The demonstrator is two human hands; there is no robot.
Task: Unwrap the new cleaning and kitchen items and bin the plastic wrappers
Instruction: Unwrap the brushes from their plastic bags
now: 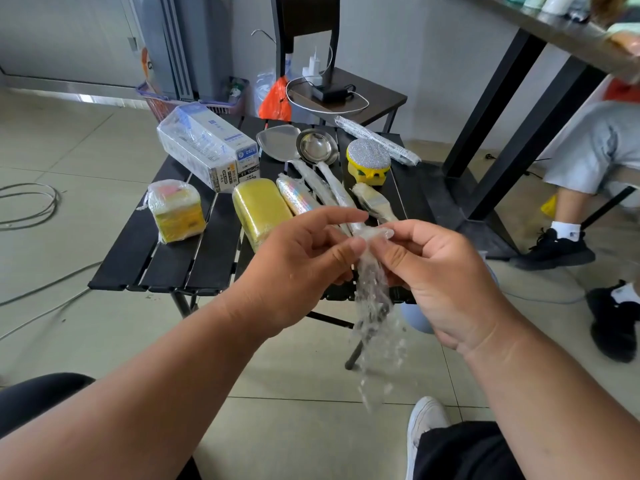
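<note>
Hanging straight down from both hands, the clear plastic wrapper (pixel 372 306) has its long axis vertical, its top bunched between the two thumbs. The left hand (pixel 294 268) pinches that top with thumb and forefinger; the right hand (pixel 436 275) grips it just beside, fingers curled round the film. No bin shows. Beyond the hands, on the black slatted table (pixel 152 251), lie wrapped items: the yellow sponge (pixel 259 209) nearer the left hand, the wrapped paintbrush (pixel 375 204) nearer the right.
</note>
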